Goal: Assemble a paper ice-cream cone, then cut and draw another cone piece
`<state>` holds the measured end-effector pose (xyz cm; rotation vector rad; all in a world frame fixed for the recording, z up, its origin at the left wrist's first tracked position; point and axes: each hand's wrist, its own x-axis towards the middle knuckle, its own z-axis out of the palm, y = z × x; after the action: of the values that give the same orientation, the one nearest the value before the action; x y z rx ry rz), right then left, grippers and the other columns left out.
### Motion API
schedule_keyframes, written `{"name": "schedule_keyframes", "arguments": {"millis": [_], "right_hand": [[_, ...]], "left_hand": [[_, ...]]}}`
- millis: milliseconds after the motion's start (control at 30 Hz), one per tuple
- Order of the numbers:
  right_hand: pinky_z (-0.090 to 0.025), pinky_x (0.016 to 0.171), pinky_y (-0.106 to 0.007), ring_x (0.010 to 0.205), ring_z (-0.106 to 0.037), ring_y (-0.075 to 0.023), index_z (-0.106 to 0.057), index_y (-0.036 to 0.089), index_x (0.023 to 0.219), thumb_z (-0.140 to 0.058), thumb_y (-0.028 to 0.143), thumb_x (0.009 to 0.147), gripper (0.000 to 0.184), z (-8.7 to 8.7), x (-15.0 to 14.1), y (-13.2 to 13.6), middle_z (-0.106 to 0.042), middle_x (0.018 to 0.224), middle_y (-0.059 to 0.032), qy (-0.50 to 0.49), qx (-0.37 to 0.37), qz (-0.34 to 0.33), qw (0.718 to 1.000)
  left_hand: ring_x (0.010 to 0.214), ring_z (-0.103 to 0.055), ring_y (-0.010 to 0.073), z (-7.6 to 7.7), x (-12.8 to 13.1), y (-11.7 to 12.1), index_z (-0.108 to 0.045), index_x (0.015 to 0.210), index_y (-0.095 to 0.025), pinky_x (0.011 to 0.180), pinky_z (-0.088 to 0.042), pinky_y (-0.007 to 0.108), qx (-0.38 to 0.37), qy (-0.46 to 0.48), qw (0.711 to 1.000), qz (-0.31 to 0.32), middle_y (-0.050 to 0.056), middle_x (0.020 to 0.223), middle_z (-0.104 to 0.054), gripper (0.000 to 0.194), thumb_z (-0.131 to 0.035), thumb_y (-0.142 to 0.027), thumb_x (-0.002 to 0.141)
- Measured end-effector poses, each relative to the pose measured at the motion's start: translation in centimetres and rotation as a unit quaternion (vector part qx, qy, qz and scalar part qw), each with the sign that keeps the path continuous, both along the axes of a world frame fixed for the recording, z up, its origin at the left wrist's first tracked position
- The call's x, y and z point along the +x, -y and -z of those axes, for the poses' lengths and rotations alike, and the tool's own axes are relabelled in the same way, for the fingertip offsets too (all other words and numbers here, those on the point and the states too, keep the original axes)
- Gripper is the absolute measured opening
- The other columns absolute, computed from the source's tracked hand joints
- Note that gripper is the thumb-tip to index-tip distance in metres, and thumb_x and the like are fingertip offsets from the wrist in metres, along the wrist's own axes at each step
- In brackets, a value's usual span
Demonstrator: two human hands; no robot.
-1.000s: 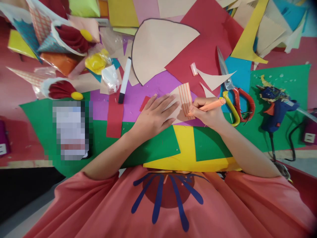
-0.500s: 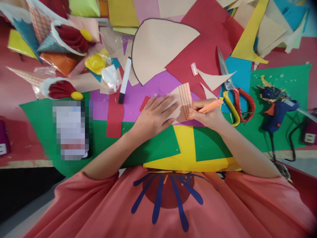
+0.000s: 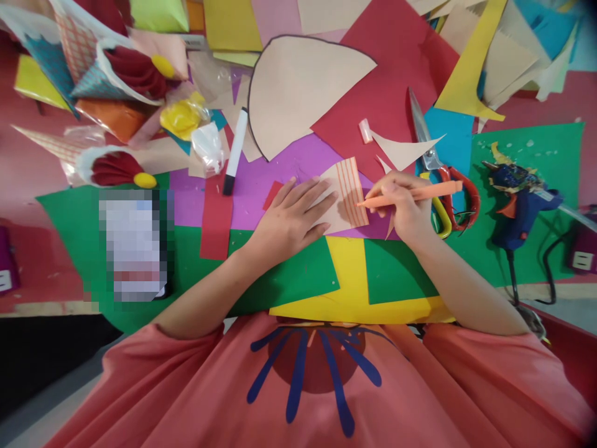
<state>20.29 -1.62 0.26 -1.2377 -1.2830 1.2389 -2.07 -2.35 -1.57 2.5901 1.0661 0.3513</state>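
Note:
Under the spread fingers of my left hand [image 3: 293,214] lies a small cream paper piece [image 3: 330,177], pressed flat. Several orange lines run down its right end. My right hand [image 3: 403,205] is closed around an orange felt-tip pen [image 3: 415,194], its tip at the lined part of the paper. The pen slants nearly level, its back end pointing right. Purple paper [image 3: 247,208] lies beneath. Just right of my right hand are scissors [image 3: 459,193] with red and yellow handles. A pale pen cap [image 3: 365,130] sits on red paper above the lined piece.
A large cream fan-shaped piece with a black outline [image 3: 303,87] lies behind my hands. On the right rests a blue glue gun [image 3: 525,211]; a black-and-white marker [image 3: 236,151] and a blurred-out phone [image 3: 135,246] are left. Paper cones [image 3: 125,71] crowd the upper left.
My right hand has lifted slightly and shifted, and the pen has tilted flatter with its tip higher on the paper. Another orange line shows at the right edge. My left hand stays put.

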Motion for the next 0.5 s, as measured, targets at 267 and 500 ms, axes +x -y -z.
{"name": "schedule_keyframes", "arguments": {"millis": [267,500], "right_hand": [[-0.043,0.049,-0.021,0.051,-0.054,-0.0062,-0.070,0.020,0.077,-0.061,0.036,0.086,0.021,0.65,0.28,0.10,-0.061,0.059,0.0041,0.043,0.035,0.007,0.998],[-0.048,0.055,-0.023,0.059,-0.059,-0.0075,-0.069,0.019,0.084,-0.063,0.033,0.085,0.015,0.75,0.16,0.04,-0.068,0.073,0.0016,0.085,0.045,0.001,0.995]], "left_hand": [[0.133,-0.047,0.0285,0.00,0.06,0.14,-0.047,0.139,-0.020,0.112,-0.035,0.054,0.035,0.012,0.998,0.041,0.012,0.143,-0.051,0.045,-0.043,-0.037,0.097],[0.131,-0.050,0.0262,-0.27,-0.03,0.11,-0.051,0.135,-0.022,0.112,-0.036,0.053,0.038,0.006,0.995,0.094,0.011,0.138,-0.055,0.042,-0.045,-0.036,0.097]]}}
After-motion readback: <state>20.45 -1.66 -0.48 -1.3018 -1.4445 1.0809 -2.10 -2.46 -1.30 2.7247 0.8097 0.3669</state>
